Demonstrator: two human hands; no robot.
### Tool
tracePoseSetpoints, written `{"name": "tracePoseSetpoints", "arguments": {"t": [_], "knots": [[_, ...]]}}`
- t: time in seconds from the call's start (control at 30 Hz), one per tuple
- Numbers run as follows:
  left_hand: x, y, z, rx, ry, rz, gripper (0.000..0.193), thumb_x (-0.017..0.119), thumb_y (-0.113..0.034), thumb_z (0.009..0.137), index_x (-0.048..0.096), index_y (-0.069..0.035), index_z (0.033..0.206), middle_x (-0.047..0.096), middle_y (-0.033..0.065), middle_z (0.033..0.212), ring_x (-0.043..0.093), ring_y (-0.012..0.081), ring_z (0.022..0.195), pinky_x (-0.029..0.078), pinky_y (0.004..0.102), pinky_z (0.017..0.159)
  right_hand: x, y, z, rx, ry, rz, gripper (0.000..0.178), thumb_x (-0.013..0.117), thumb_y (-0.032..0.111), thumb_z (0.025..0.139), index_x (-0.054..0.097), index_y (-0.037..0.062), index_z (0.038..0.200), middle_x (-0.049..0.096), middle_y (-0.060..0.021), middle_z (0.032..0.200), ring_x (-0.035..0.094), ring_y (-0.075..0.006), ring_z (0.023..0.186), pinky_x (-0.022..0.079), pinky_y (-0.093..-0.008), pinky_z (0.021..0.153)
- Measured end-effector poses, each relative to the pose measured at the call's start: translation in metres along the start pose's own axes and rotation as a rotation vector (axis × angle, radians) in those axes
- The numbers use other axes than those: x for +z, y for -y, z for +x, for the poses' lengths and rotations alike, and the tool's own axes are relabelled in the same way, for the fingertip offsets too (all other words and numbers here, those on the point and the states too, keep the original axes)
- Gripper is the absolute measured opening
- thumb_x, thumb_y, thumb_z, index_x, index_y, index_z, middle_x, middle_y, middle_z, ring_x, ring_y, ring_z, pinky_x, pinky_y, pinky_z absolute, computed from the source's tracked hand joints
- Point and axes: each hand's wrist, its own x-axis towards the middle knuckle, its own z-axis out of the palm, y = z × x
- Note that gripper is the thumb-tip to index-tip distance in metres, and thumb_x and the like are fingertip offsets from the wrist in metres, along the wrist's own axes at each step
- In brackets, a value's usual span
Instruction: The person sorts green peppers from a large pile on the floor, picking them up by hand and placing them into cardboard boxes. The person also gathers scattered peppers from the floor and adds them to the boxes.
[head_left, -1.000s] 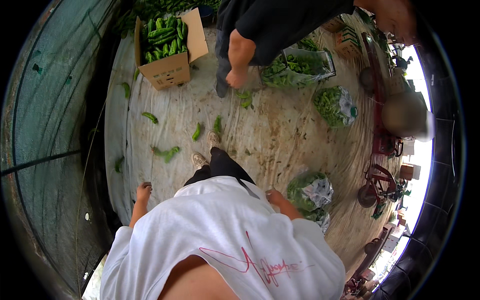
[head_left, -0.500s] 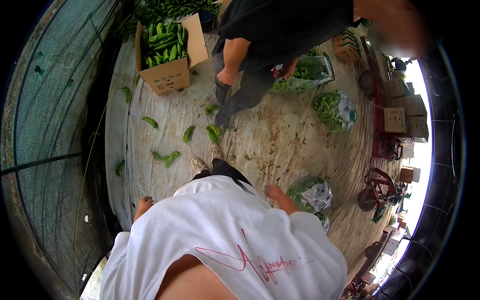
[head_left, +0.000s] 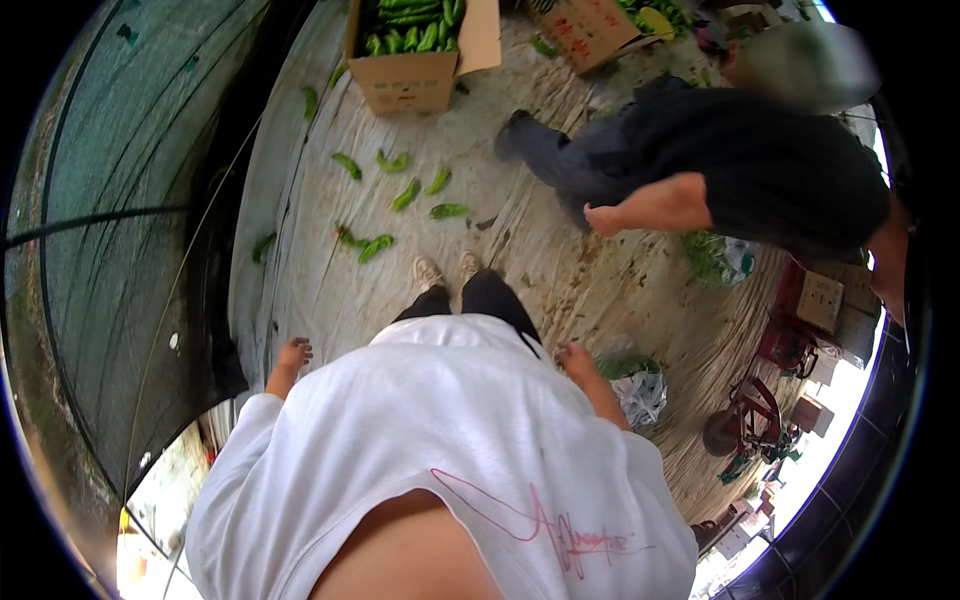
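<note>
Hands [head_left: 294, 352] empty at hips — peppers [head_left: 375, 246] well ahead

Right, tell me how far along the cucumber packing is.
Done: the open box already holds many green cucumbers. In hand: nothing; the left hand and right hand hang empty at the person's sides. A co-worker bends over nearby. Left: several loose cucumbers lie scattered on the sheet ahead of the shoes.

The co-worker in black [head_left: 740, 160] is moving from ahead to the right. The cardboard box [head_left: 420, 60] is shifting toward the top edge.
</note>
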Motion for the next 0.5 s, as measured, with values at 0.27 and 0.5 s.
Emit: {"name": "tracePoseSetpoints", "arguments": {"t": [0.27, 0.5], "knots": [[-0.067, 0.104, -0.06, 0.007, -0.124, 0.585, 0.027, 0.06, -0.019, 0.076, 0.069, -0.001, 0.092, 0.066, 0.0182, 0.102, 0.064, 0.0305, 0.094, 0.049, 0.0349, 0.083, 0.013, 0.023, 0.052, 0.089, 0.047, 0.107, 0.033, 0.059, 0.015, 0.088, 0.057, -0.0004, 0.117, 0.066, -0.0103, 0.087, 0.062, -0.0165, 0.07, 0.049, -0.0292, 0.063], [-0.034, 0.038, -0.047, -0.179, -0.153, 0.14, 0.028, 0.057, -0.015, 0.08, 0.063, -0.002, 0.105, 0.067, 0.011, 0.084, 0.064, 0.0237, 0.064, 0.052, 0.0349, 0.058, 0.003, 0.056, 0.057, 0.077, 0.121, 0.195, 0.034, 0.056, 0.015, 0.09, 0.055, -0.0032, 0.119, 0.065, -0.013, 0.095, 0.062, -0.016, 0.078, 0.049, -0.03, 0.068]]}}
